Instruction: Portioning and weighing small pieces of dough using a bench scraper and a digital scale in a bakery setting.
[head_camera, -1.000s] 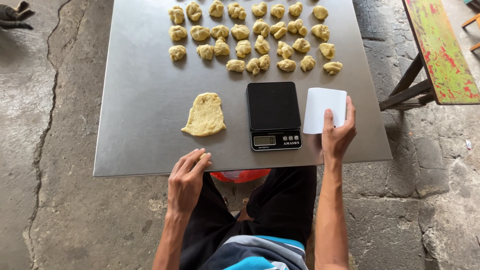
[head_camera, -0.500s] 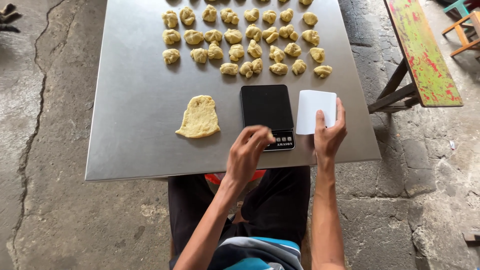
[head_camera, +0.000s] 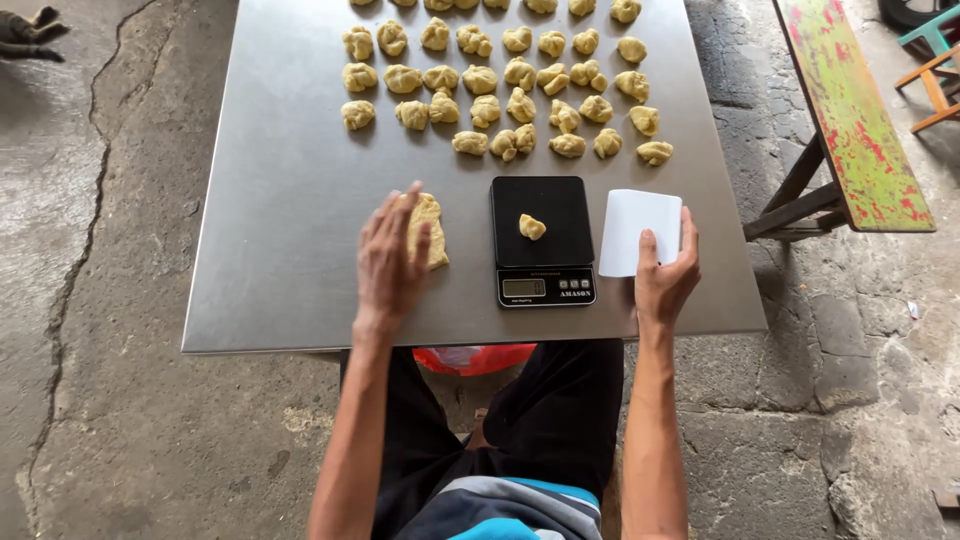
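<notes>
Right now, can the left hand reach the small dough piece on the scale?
Probably yes. The left hand rests on the dough slab, right beside the scale, and nothing lies between it and the small piece.

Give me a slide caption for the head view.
Left hand on dough slab, right hand holding white scraper.
</notes>
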